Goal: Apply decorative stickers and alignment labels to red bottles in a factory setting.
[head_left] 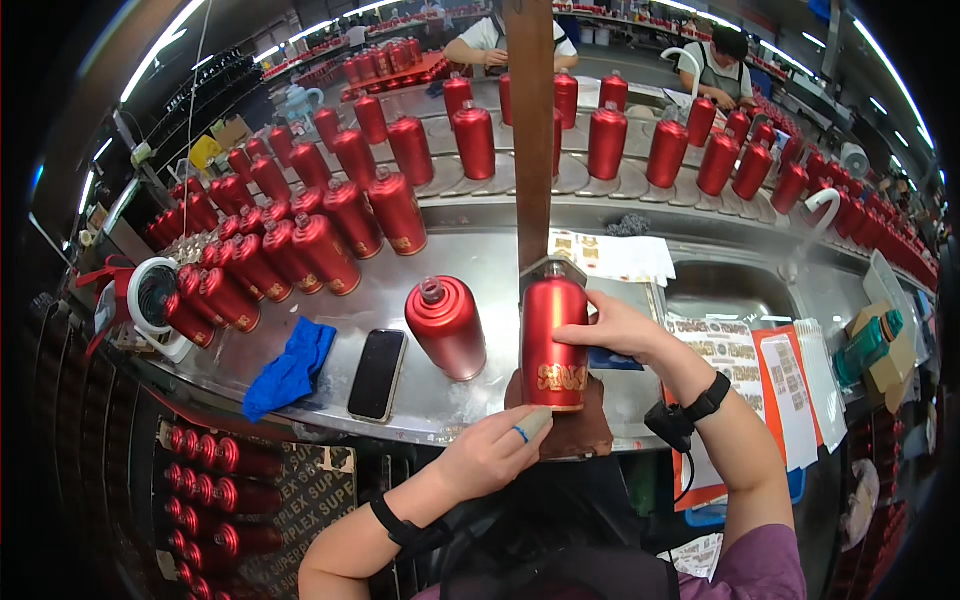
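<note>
A glossy red metallic bottle (pixel 556 330) with a clear neck and a gold decal low on its front stands tilted before me, over a brown pad (pixel 590 428). My right hand (pixel 622 327) grips its right side, thumb across the front. At its base, the bunched fingers of my left hand (pixel 497 450) press against the lower rim; a beige covering shows on the fingertips and a blue band round one finger. What lies under those fingertips is hidden. Just left, a second red bottle (pixel 445 330), paler toward its foot and without a visible decal, stands on the metal table.
A phone (pixel 378 375), a blue cloth (pixel 290 368) and a small white fan (pixel 155 295) lie left. Decorated red bottles (pixel 325 255) crowd behind them. A brown post (pixel 533 130) rises ahead, before a conveyor of bottles (pixel 607 143). Decal sheets (pixel 715 360) and a sink (pixel 730 295) are right. Two co-workers sit beyond.
</note>
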A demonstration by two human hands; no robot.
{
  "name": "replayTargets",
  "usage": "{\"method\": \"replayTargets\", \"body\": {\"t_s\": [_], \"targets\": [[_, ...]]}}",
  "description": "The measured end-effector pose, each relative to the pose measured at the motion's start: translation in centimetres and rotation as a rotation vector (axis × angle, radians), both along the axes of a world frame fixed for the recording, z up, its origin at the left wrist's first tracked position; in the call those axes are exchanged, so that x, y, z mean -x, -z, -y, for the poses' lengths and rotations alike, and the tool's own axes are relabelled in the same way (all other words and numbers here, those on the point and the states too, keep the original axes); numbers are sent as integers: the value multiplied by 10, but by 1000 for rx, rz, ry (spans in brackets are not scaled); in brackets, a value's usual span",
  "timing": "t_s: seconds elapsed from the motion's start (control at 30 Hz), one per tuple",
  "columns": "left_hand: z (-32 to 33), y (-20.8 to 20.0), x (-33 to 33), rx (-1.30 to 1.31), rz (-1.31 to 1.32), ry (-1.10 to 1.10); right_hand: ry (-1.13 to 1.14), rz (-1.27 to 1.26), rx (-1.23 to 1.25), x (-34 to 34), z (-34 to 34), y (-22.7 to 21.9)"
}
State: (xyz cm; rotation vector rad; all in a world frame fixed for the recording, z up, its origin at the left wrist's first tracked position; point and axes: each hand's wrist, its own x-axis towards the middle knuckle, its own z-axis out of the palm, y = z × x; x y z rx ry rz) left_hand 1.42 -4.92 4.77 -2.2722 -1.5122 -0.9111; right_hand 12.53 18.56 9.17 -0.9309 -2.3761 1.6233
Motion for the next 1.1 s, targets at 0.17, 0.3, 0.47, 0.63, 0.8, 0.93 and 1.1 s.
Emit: {"method": "replayTargets", "body": {"t_s": [0.17, 0.3, 0.47, 0.63, 0.8, 0.93, 1.1], "targets": [[-4, -1, -2, -28, 15, 21, -29, -227, 249, 1, 4, 7], [-9, -4, 2, 67, -35, 71, -56, -82, -109, 7, 2, 12], [-27, -9, -1, 138, -243, 125, -127, 55, -117, -25, -24, 7], [-45, -10, -17, 127, -280, 128, 74, 1, -151, -143, -60, -13], [-57, -3, -28, 125, -227, 87, 299, 303, -317, -265, -48, 4], [-44, 0, -32, 83, -80, -33, 428, 323, -229, -299, -8, 35], [-23, 6, -28, 79, -41, -217, 534, 414, -374, -299, 19, 63]]}}
